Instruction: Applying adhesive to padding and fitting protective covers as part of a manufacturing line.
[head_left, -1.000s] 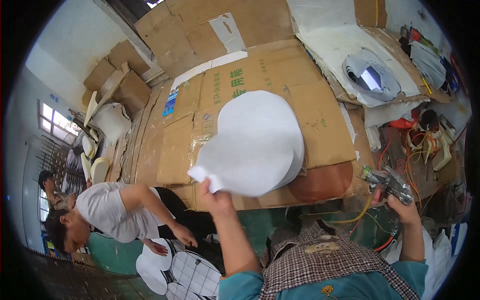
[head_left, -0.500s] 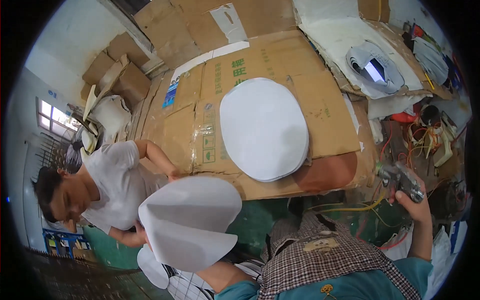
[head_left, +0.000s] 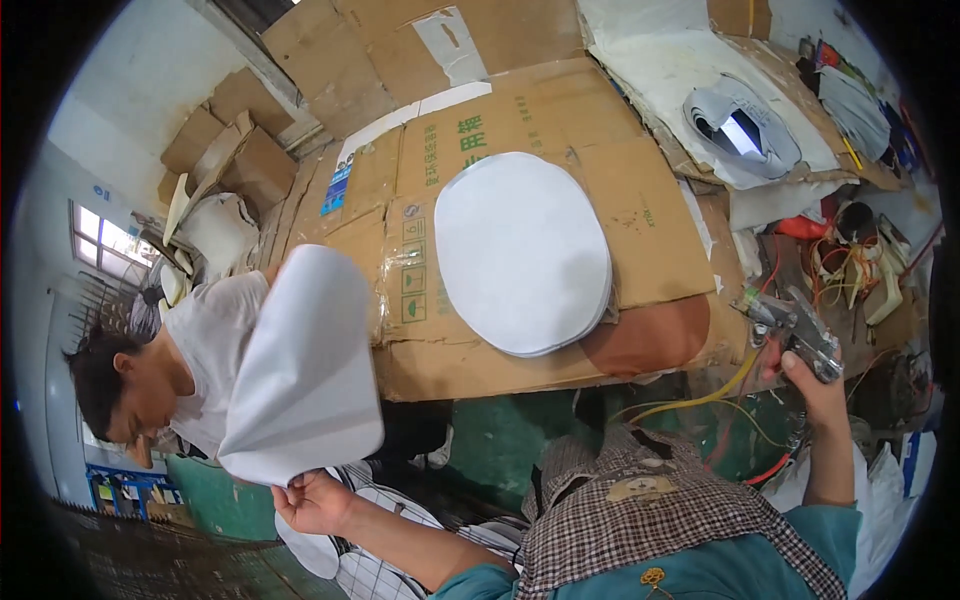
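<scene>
At the lower left, my left hand (head_left: 312,502) pinches the bottom edge of a white sheet (head_left: 305,370). The sheet stands up in front of a co-worker, bent with a soft crease and hiding the co-worker's hands. A metal spray gun (head_left: 808,345) with a yellow hose is gripped in my right hand (head_left: 815,378), off the table's right front corner, its nozzle toward the table. Between my hands, a stack of white oval sheets (head_left: 522,255) lies flat on the cardboard-covered table (head_left: 480,376).
A co-worker in a white shirt (head_left: 212,335) is at the table's left. A reddish-brown patch (head_left: 655,342) marks the front right of the cardboard. Tangled hoses (head_left: 850,262) hang at the right, below a shelf with a phone (head_left: 742,138) in a grey-white holder. Cardboard boxes (head_left: 245,165) stand far left.
The white sheet has swung left and upright, and my left hand now shows at its lower edge. My right hand with the spray gun has shifted slightly, the gun turning a little.
</scene>
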